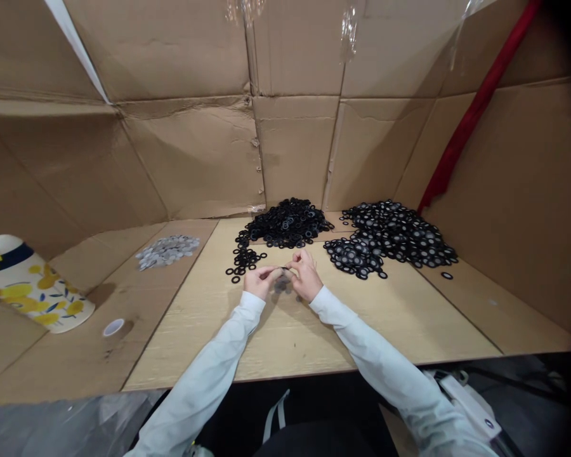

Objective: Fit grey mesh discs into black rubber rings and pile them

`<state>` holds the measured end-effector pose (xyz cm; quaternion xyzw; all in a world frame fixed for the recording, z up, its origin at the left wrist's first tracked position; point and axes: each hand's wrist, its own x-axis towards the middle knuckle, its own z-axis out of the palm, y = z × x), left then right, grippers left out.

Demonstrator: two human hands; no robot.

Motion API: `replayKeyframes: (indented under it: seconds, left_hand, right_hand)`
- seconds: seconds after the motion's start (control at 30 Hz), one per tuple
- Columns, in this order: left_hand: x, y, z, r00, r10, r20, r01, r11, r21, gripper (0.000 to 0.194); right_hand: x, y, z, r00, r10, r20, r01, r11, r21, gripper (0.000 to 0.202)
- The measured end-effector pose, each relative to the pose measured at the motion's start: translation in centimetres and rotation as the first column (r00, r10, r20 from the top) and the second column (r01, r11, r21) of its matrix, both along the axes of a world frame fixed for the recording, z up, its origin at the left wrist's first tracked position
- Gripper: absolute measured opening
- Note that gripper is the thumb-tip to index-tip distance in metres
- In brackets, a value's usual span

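My left hand and my right hand meet over the middle of the table, fingertips pinched together. Between them is a small black ring, mostly covered by the fingers. A few small grey discs lie on the wood just below my fingertips. Beyond my hands rises a heap of black rings, with loose rings trailing off to its left. To the right spreads a large pile of black rings with pale grey centres.
Flat grey discs form a pile at the left. A patterned tumbler and a small white round item are further left. Cardboard walls enclose the table's back and sides. A red strip runs down the right wall.
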<state>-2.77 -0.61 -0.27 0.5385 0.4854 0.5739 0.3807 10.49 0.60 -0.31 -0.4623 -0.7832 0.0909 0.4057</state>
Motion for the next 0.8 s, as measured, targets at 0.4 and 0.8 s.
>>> replayKeyframes:
  seconds: [0.4, 0.8]
  left_hand:
    - [0.0, 0.4, 0.3, 0.994, -0.110, 0.003, 0.110, 0.993, -0.051, 0.021]
    - [0.2, 0.6, 0.0, 0.994, -0.093, -0.055, 0.094, 0.995, 0.020, 0.013]
  right_hand:
    - [0.1, 1.1, -0.9, 0.958, 0.085, -0.273, -0.102, 0.994, -0.049, 0.009]
    - [0.8, 1.4, -0.9, 0.977, 0.007, -0.212, -0.045, 0.983, -0.175, 0.009]
